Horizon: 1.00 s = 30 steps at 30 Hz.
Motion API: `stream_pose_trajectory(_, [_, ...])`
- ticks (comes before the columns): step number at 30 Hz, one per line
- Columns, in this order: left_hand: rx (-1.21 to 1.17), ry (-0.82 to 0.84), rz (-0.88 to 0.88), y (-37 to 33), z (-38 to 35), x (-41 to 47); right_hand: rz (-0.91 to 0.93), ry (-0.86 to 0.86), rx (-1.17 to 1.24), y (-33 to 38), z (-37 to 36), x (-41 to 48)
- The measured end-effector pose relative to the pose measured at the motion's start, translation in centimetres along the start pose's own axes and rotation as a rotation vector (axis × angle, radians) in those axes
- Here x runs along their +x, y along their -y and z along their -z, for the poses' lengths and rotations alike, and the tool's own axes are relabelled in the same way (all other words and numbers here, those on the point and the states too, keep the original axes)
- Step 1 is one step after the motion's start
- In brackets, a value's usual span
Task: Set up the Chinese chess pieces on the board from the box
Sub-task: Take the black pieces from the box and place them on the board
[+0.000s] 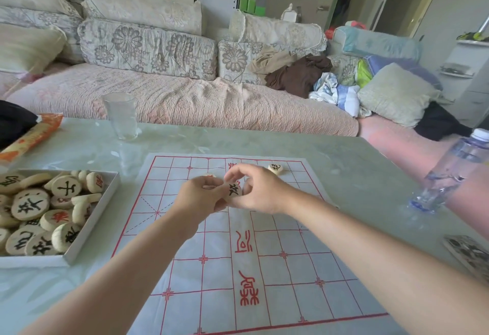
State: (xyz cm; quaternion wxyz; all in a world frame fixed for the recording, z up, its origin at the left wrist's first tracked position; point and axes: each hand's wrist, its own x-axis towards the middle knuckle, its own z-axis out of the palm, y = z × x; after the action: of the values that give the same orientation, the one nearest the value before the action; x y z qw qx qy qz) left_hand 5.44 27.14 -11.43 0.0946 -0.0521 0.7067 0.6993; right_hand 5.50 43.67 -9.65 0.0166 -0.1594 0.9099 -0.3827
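A white paper board (277,276) with red grid lines lies on the table. My left hand (201,197) and my right hand (262,191) meet above its far half, and between their fingers sits a pale wooden piece (233,189) with a black character. Which hand carries its weight is unclear; fingers of both curl round it. One black-marked piece (275,168) lies on the board's far right. Another piece (209,175) peeks out just behind my left hand. The white box (90,231) at the left holds several round pieces with red or black characters.
An empty glass (122,116) stands beyond the board's far left corner. A clear water bottle (449,173) stands at the right table edge. An orange packet (31,136) lies at far left, a patterned flat object (468,252) at right. A sofa runs behind the table.
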Motion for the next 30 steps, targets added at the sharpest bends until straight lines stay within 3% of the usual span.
stream_pose_trajectory(5, [0.038,0.067,-0.026,0.2,-0.9,-1.2,-0.044,-0.088,-0.073,-0.1,0.5,-2.2])
stream_pose_trajectory(9, [0.764,0.133,-0.307,1.4,-0.3,-1.1,-0.187,-0.15,-0.213,-2.7,2.3,-3.7])
stream_pose_trajectory(12, [1.067,0.229,-0.349,2.6,0.4,-1.1,-0.334,-0.109,-0.415,-4.9,3.1,-5.0])
stream_pose_trajectory(15, [1.26,0.257,-0.421,3.4,0.6,-1.4,-0.342,-0.118,-0.481,-5.6,2.7,-5.4])
stream_pose_trajectory(23, [1.31,0.26,-0.496,3.8,0.8,-1.9,-0.322,-0.1,-0.543,-4.9,1.4,-5.2])
stream_pose_trajectory(30, [1.167,0.161,-0.589,3.8,2.7,-2.2,-0.233,-0.154,-0.507,-1.0,-0.1,-3.4])
